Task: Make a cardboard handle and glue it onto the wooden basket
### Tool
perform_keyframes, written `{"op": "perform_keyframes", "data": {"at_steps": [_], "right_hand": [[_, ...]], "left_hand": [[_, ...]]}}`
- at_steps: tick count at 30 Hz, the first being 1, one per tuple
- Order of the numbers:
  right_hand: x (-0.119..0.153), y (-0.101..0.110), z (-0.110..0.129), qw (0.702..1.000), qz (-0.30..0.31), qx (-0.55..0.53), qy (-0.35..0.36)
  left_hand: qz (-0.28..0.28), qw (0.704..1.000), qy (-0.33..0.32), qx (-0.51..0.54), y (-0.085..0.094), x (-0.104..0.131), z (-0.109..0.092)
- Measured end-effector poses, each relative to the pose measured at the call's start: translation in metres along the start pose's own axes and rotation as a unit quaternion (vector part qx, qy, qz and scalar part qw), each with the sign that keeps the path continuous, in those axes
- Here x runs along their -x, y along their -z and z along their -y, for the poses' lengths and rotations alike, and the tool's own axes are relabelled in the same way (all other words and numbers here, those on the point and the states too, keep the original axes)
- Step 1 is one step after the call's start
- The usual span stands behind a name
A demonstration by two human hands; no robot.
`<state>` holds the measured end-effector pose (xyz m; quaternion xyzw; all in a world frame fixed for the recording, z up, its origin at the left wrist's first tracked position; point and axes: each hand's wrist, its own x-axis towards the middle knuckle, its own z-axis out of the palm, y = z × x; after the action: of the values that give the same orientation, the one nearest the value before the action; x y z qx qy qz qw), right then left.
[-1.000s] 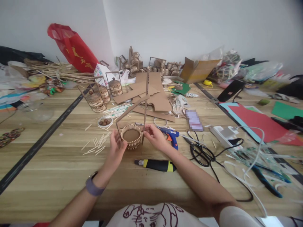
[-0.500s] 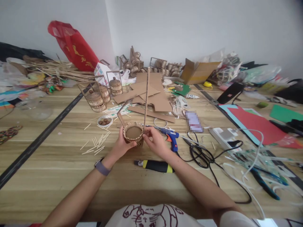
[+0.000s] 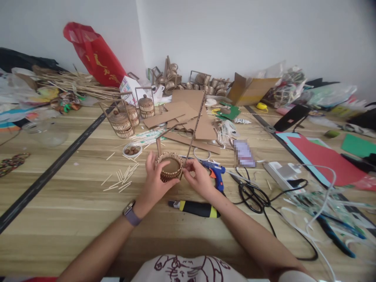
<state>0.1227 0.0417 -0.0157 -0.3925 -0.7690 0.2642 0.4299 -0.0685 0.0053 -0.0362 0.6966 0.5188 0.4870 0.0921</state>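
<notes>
Fingers of the left hand (image 3: 155,181) are curled around the basket (image 3: 172,174), apparently to steady it over the worktop (image 3: 79,223); those of the right hand (image 3: 199,177) are pinched on the lower end of the strip (image 3: 194,133), seemingly to hold it against the basket's side. The basket is round, open-topped, pale-slatted and brown inside.

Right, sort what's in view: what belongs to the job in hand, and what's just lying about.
Job in hand:
round basket, in the left hand
brown strip, in the right hand
likely glue gun, loose sticks, cutter

Apparently just lying about:
red bag
phone
red paper
</notes>
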Motion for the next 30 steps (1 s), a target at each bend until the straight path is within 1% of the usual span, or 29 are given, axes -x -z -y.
{"op": "perform_keyframes", "data": {"at_steps": [2, 4, 11, 19, 24, 30], "right_hand": [[0.002, -0.001, -0.001, 1.0, -0.003, 0.001, 0.003], [0.003, -0.002, -0.001, 1.0, -0.005, 0.002, 0.008], [0.003, -0.001, 0.001, 1.0, 0.005, -0.003, 0.007], [0.006, -0.003, -0.002, 1.0, -0.003, -0.006, 0.001], [0.005, -0.001, 0.0, 1.0, 0.0, -0.003, 0.011], [0.005, 0.0, -0.001, 1.0, -0.005, 0.026, 0.012]], "left_hand": [[0.015, 0.999, -0.015, -0.032, 0.003, 0.0, -0.007], [0.017, 0.998, -0.029, -0.044, 0.005, -0.001, -0.009], [0.008, 0.998, -0.026, -0.06, 0.008, -0.002, -0.009], [0.01, 0.996, -0.044, -0.079, 0.007, -0.001, -0.009], [0.002, 0.996, -0.04, -0.084, 0.002, 0.005, -0.005], [-0.048, 0.997, -0.029, -0.05, -0.013, 0.01, 0.003]]}}
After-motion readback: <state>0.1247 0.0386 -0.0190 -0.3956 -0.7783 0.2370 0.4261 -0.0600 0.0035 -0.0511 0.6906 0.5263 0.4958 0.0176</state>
